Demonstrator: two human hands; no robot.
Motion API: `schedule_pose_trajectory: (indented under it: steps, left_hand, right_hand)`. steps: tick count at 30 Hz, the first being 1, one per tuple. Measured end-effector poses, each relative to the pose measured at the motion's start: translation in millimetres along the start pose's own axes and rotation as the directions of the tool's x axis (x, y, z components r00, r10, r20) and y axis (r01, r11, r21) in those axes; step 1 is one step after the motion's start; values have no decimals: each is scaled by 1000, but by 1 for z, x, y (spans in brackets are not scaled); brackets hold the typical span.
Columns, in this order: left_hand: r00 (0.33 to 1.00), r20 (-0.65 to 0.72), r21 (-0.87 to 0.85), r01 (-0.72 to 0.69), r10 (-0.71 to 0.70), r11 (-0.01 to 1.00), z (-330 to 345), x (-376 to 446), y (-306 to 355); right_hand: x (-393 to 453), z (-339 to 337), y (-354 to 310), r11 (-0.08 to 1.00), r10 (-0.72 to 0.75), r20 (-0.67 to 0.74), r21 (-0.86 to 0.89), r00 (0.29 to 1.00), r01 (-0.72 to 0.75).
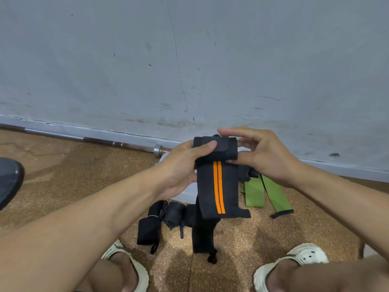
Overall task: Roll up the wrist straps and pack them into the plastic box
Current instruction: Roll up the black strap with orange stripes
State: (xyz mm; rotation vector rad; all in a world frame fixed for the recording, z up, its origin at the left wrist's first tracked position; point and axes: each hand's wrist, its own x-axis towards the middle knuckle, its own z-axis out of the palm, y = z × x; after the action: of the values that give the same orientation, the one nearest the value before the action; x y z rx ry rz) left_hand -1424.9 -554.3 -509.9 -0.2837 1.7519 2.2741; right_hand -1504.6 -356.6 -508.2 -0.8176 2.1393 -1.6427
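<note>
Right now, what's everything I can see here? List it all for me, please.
Striped strap: one, black with two orange stripes, held up in both hands, part-rolled at its top.
Black straps: several, count unclear, on the floor below the hands.
Green straps: two bands, on the floor at right.
Box: one, pale, mostly hidden behind the hands.
Barbell: one, silver, along the wall.
Dark object: one, left edge, unclear what.
Slippers: two, cream, on the feet.
Left hand: grip on the strap's roll.
Right hand: fingers straight, at the roll's right end.
</note>
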Motion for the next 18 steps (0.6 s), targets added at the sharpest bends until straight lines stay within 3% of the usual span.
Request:
schedule_pose_trajectory:
  steps: [4, 7, 10, 15, 18]
  left_hand:
    - [997, -62, -28, -56, 54, 998, -5, 2, 3]
    - [996, -50, -53, -80, 78, 995, -6, 2, 2]
    - [996, -39, -33, -86, 85, 996, -5, 1, 2]
    - [997, -49, -21, -53, 52, 998, -2, -1, 3]
    - [1000, 28, 7, 2, -2, 1000, -1, -2, 7]
  right_hand:
    - [-2, -4, -1, 957, 213, 119, 174, 970, -231]
    - [-2, 0, 0, 949, 242, 98, 184, 965, -257]
    - [-4, 2, -1, 944, 238, 173, 192, 956, -270]
    - [-3, 1, -1, 977, 134, 30, 161, 990, -137]
    - [-5, 3, 0, 999, -26, 5, -24, 1000, 26]
